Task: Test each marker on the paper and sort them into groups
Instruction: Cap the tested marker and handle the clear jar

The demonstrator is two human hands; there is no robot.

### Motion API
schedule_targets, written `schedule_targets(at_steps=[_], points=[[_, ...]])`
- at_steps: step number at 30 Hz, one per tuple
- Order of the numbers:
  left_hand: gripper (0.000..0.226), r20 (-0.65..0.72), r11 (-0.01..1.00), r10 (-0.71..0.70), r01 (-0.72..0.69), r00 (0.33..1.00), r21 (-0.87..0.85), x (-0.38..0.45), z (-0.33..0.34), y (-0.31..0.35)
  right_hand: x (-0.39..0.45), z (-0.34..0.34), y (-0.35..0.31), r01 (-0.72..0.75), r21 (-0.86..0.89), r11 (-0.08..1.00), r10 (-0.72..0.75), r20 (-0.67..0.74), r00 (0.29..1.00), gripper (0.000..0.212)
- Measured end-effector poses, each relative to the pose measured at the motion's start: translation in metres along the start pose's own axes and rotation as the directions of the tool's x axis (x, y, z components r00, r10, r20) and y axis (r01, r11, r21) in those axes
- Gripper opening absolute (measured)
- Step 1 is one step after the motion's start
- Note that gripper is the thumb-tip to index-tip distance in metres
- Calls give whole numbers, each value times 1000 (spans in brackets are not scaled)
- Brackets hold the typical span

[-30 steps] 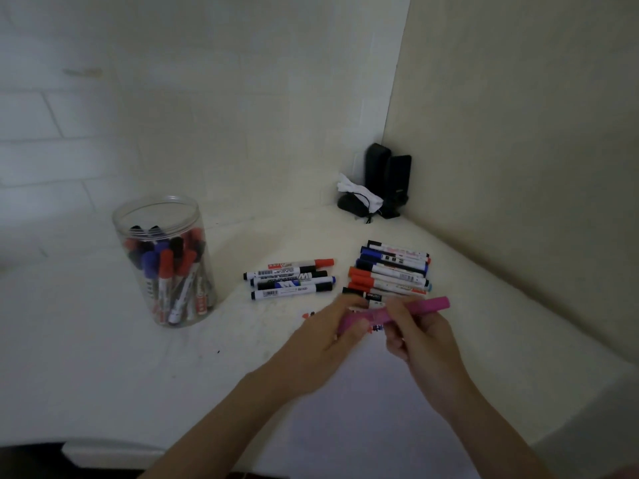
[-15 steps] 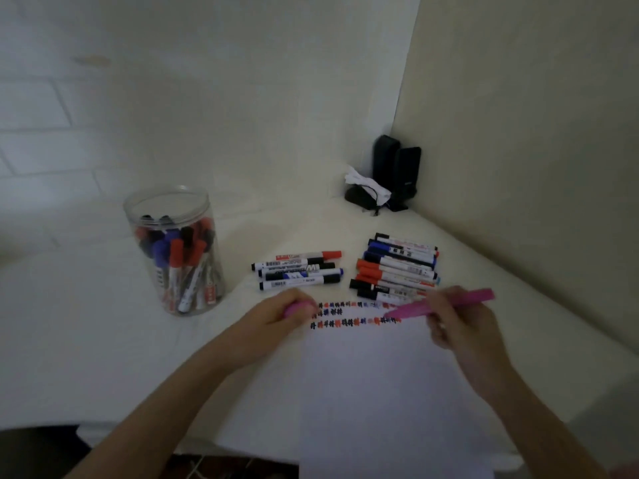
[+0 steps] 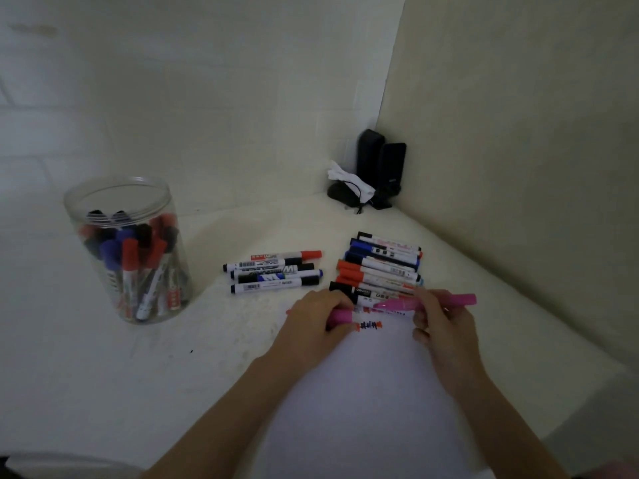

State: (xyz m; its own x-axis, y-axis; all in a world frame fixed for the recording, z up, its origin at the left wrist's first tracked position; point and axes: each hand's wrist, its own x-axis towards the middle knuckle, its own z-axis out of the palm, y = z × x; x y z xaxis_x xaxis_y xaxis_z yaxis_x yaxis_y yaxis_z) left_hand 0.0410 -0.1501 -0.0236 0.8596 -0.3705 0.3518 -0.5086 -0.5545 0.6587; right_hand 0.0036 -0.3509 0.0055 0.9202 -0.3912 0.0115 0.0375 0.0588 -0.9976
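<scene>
My right hand [image 3: 441,323] grips a pink marker [image 3: 460,300], tip pointing left over the top of the white paper [image 3: 363,402]. The pink cap [image 3: 340,316] is held in my left hand [image 3: 316,318], a short gap from the tip. Rows of red, black and blue test marks [image 3: 370,324] run along the paper's top edge, partly hidden by my hands. A small group of several markers [image 3: 275,271] lies left of centre. A bigger pile of markers [image 3: 380,267] lies just beyond my hands.
A clear plastic jar [image 3: 128,250] full of red, blue and black markers stands at the left. Two black speakers [image 3: 380,164] and a crumpled white cloth [image 3: 349,183] sit in the far corner. Walls close off the back and right.
A second ago both hands held the marker together. They pulled apart with the cap off, and now the hands have come back close, cap and tip near each other.
</scene>
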Motion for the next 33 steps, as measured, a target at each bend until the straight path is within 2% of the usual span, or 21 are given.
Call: schedule_targets(at_steps=[3, 7, 12, 16, 22, 26, 33], points=[[26, 4, 999, 34, -34, 999, 38, 0, 6, -12, -2, 3, 3, 79, -26, 997, -80, -16, 997, 22], [24, -9, 998, 51, -50, 999, 47, 2, 8, -17, -3, 2, 2, 124, -86, 989, -118, 76, 990, 18], [24, 2, 1000, 22, -22, 1000, 11, 0, 4, -14, -2, -1, 10, 162, -181, 970, -167, -12, 986, 14], [23, 50, 1000, -2, 3, 999, -24, -9, -7, -17, -2, -3, 18, 206, -293, 934, -222, -24, 975, 24], [23, 65, 999, -23, 26, 998, -46, -17, -19, -18, -6, 9, 15, 194, -277, 941, -192, 31, 981, 26], [24, 55, 998, -28, 31, 998, -51, -18, -18, -16, -8, 13, 21, 196, -415, 888, -190, 57, 980, 14], [26, 45, 996, -52, 55, 998, -71, -19, -18, -17, -10, 13, 23, 232, -492, 839, -242, 43, 969, 13]])
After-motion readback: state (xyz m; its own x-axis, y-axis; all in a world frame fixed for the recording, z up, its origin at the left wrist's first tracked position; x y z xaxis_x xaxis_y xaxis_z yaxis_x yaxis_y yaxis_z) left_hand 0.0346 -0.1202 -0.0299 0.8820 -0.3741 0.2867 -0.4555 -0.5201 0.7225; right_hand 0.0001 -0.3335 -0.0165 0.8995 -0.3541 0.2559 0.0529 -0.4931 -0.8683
